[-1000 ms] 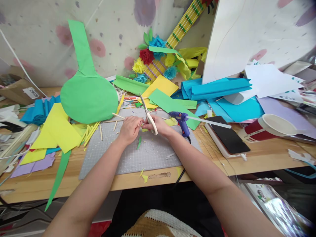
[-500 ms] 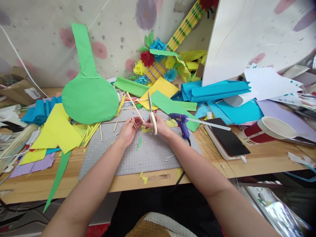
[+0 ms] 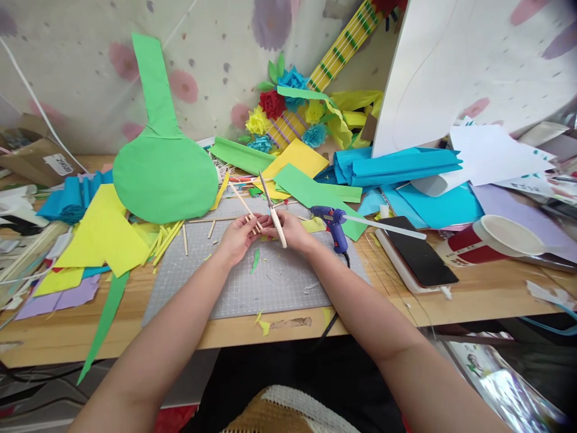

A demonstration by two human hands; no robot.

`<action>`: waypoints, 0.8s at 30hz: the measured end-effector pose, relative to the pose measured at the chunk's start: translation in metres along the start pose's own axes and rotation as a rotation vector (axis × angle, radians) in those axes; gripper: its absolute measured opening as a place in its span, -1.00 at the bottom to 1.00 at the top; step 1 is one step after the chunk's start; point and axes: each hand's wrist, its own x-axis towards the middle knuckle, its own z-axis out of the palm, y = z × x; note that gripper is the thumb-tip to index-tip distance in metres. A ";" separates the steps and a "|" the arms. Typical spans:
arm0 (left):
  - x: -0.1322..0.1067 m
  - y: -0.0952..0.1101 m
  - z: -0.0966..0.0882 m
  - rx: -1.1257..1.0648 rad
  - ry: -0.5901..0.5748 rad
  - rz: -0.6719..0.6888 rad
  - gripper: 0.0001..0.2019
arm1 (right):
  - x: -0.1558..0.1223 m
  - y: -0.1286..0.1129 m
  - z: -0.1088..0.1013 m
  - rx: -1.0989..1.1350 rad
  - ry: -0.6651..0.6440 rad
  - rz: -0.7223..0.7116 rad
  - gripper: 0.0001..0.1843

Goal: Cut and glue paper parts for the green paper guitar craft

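Note:
My left hand [image 3: 238, 239] is closed on thin wooden sticks [image 3: 240, 197], one long and some short, held above the grey cutting mat [image 3: 198, 294]. White-handled scissors [image 3: 277, 226] are in my right hand [image 3: 292, 231], their blades pointing up and away from me. The fingertips of both hands come together at the sticks; which of them touch is hard to make out. Short cut stick pieces [image 3: 185, 240] lie on the mat to the left of my hands. Just right of my right hand stands a purple glue gun [image 3: 331, 224] with a long glue stick in it.
A green paper guitar shape [image 3: 164, 177] leans at the back left, and a yellow flowered guitar [image 3: 340, 54] behind. Yellow paper [image 3: 101, 234] lies at left. On the right are a phone [image 3: 417, 249], a paper cup [image 3: 487, 240], blue paper [image 3: 401, 163] and a white board [image 3: 419, 78].
The scissors have tilted left, with their blades now leaning toward the sticks. My left hand has shifted slightly, and the short stick pieces in its fingers show more clearly.

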 end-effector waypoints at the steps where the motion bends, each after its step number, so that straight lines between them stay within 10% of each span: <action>1: 0.000 0.000 0.000 0.010 0.006 0.011 -0.92 | 0.000 0.001 0.000 -0.038 0.015 -0.010 -0.59; 24: 0.004 -0.005 -0.002 0.236 0.020 0.162 -0.82 | -0.001 0.003 -0.001 -0.374 0.124 -0.068 -0.72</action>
